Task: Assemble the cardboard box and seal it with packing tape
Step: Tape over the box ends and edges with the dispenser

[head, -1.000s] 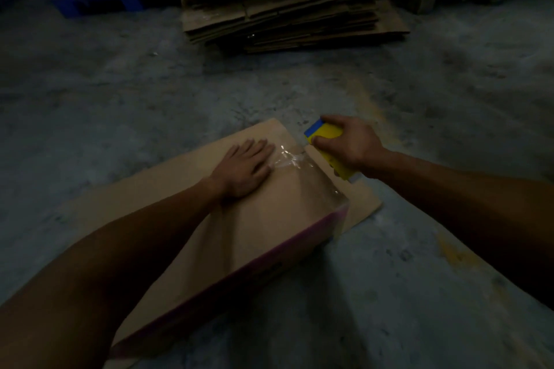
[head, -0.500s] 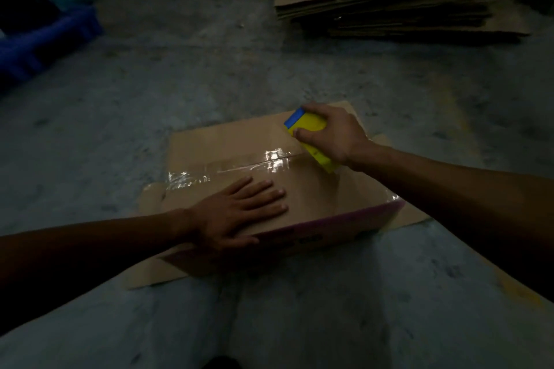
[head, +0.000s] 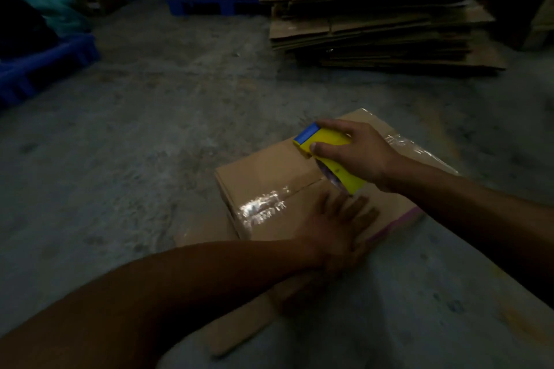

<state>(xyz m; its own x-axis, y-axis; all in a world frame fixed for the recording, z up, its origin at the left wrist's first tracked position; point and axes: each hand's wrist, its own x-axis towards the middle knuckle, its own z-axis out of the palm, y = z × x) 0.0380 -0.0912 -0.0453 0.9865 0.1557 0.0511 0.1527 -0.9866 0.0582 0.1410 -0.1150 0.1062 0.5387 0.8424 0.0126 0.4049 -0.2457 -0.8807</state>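
**Taping the top seam of a cardboard box on a dim floor**

At far left a blue pallet sits on the concrete floor, with dark and teal bundles piled on it. Toward the centre, the cardboard box rests on a flat sheet of cardboard laid on the floor. Shiny clear packing tape runs along the box's top seam and folds down over its left end. The left hand lies flat on the box top near its front edge, fingers spread and pressed down, slightly blurred. Just above it, the right hand is closed around a yellow and blue tape dispenser, whose lower end is at the seam. More tape glints on the box's right end. Behind, at upper right, stands a stack of flattened cardboard.
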